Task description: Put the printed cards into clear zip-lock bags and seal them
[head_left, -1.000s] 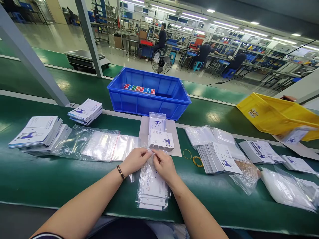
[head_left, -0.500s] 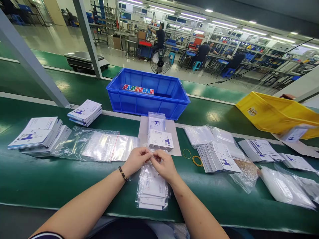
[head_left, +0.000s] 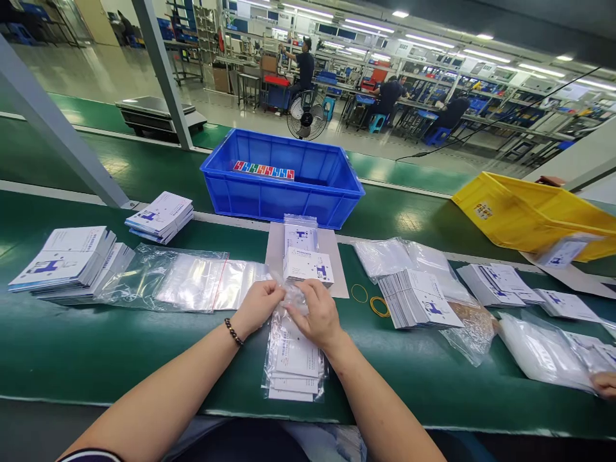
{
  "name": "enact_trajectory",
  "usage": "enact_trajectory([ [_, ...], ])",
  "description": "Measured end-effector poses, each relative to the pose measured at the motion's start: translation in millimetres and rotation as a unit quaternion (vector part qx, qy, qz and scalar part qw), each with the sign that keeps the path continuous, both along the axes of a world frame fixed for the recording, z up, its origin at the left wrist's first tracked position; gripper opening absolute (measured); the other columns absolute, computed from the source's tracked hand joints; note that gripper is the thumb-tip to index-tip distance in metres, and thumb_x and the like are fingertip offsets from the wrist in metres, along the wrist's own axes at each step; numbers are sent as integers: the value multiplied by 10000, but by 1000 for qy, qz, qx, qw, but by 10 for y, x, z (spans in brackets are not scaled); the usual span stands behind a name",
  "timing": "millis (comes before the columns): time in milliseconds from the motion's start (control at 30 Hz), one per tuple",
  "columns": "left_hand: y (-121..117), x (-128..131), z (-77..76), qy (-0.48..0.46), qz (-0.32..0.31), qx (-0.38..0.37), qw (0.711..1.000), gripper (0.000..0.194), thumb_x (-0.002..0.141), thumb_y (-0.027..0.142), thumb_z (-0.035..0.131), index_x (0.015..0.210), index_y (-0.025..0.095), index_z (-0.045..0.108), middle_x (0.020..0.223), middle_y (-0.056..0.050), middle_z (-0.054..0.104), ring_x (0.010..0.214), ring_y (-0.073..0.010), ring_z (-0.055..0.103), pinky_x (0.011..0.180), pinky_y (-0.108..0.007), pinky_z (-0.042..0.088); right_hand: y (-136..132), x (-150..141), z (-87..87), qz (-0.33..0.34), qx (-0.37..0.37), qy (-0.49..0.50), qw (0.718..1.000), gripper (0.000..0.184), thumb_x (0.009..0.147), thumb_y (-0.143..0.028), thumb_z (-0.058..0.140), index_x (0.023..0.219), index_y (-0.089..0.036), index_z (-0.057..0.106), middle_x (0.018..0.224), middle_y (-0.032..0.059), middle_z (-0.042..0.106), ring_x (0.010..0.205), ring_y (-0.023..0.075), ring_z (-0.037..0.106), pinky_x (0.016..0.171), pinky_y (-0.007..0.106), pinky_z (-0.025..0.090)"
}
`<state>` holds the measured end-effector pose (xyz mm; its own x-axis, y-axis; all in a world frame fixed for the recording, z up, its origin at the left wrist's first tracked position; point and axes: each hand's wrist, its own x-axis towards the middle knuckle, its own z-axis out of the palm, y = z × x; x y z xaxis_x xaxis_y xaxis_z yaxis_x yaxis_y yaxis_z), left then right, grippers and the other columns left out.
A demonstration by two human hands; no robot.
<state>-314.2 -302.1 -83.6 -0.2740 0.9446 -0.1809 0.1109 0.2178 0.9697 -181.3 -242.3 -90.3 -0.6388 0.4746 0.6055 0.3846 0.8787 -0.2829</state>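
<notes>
My left hand (head_left: 260, 307) is closed, pinching the edge of a clear plastic zip bag (head_left: 291, 294). Beside it my right hand (head_left: 317, 316) has its thumb and fingers apart, close against the same bag. Below both hands lies a small pile of bagged white booklets (head_left: 296, 359), overlapping one another, partly covered by my right hand. Just beyond my fingers, a stack of white booklets (head_left: 308, 264) with a purple print rests on a pale cardboard sheet (head_left: 339, 273). Another bagged booklet (head_left: 301, 237) lies behind that stack.
Flat empty bags (head_left: 192, 282) and booklet stacks (head_left: 62, 256) sit to the left. A blue bin (head_left: 283, 199) stands behind. Rubber bands (head_left: 380, 307), banded booklets (head_left: 418, 301) and a yellow bin (head_left: 534, 212) are to the right. Another person's hand (head_left: 604, 384) shows at the right edge.
My right hand's fingers have spread and moved away from my left fingertips. The left hand keeps its pinch. Another person's hand has appeared at the right edge.
</notes>
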Motion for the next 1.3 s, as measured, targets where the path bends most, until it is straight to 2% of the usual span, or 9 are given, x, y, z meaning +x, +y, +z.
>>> enact_trajectory([
  [100,-8,-78,44,6,5,-13,1000,299,757,320,384,492,182,367,425,56,336,405,-84,317,420,-213,268,-7,6,17,54,-15,-38,998,189,827,-222,407,818,-147,580,706,70,541,650,165,478,586,277,384],
  [167,-34,-117,84,106,12,64,992,274,789,315,364,578,170,462,518,16,461,519,-120,437,511,-241,357,18,27,27,84,-76,-38,993,223,836,-161,363,773,-155,577,633,41,519,600,144,469,559,259,377],
  [267,-79,-159,150,289,-59,207,933,152,779,251,425,801,177,556,784,-37,587,824,-177,501,764,-315,382,83,100,83,140,-202,-27,969,203,832,-141,378,803,-162,578,649,23,537,617,124,494,576,237,392],
  [433,-102,-235,232,383,-181,130,896,140,745,243,494,634,169,536,653,-23,552,708,-167,492,697,-305,383,186,257,233,167,-320,-82,929,176,741,-205,557,571,-172,531,586,-18,490,554,101,466,528,221,381],
  [533,-95,-275,235,356,-183,85,913,186,763,261,452,610,167,502,629,-7,529,625,-142,474,595,-260,368,252,296,214,128,-284,-20,950,166,739,-267,562,601,-177,581,770,31,521,728,144,514,661,274,431],
  [667,-91,-287,191,266,-192,47,943,200,771,275,407,626,170,497,607,15,508,566,-118,453,530,-224,345,394,299,3,-50,-198,33,978,213,746,-338,546,897,-236,658,1140,88,470,1083,256,407,894,438,345],
  [867,-93,-233,154,179,-195,32,964,166,722,311,485,648,172,538,605,13,512,566,-121,453,532,-224,353,607,324,-220,-200,-288,105,931,318,742,-383,514,938,-185,665,1121,127,520,1047,270,468,860,450,384],
  [1067,-73,-149,122,146,-202,44,967,135,705,245,490,612,170,553,650,3,544,609,-124,482,570,-223,377,626,316,-104,-238,-313,258,882,349,699,-283,545,1008,-133,605,931,95,613,773,185,563,751,367,452],
  [1300,-54,-140,108,109,-173,50,978,123,710,242,500,637,169,567,710,-5,561,682,-138,515,629,-233,404,522,329,48,-103,-423,347,831,292,668,-288,606,923,-147,589,790,53,633,653,152,578,594,304,495],
])
